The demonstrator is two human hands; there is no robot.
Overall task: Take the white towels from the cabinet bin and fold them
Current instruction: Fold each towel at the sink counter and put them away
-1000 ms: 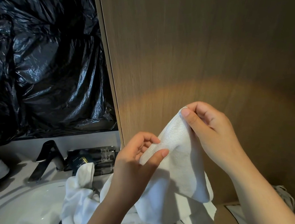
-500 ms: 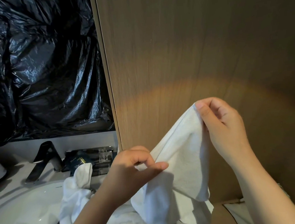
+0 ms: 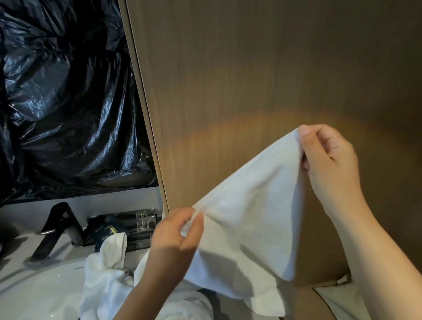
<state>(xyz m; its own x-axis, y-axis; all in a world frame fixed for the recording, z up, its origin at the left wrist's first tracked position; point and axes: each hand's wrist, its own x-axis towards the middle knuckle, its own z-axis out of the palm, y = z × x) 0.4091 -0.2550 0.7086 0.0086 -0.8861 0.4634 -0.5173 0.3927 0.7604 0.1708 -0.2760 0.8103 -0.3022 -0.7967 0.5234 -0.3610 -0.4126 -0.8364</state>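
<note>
A small white towel (image 3: 256, 222) hangs stretched in the air in front of a wooden cabinet panel (image 3: 260, 66). My right hand (image 3: 330, 164) pinches its upper right corner. Lower and to the left, my left hand (image 3: 179, 241) pinches the top edge at its other end. The towel's lower part droops in loose folds. Below my left forearm lies a heap of more white towels (image 3: 108, 278), partly hidden by my arm. Another bit of white cloth (image 3: 342, 301) shows at the bottom right, beside my right forearm.
A white round sink (image 3: 26, 311) sits at the lower left with a black tap (image 3: 58, 229) behind it. Dark packets (image 3: 129, 228) lie on the counter beside the panel. Crumpled black plastic sheeting (image 3: 51, 97) covers the wall above.
My hands have drawn apart: the right hand moved right with its corner, the left slid down-left along the edge. The towel now spreads wider between them.
</note>
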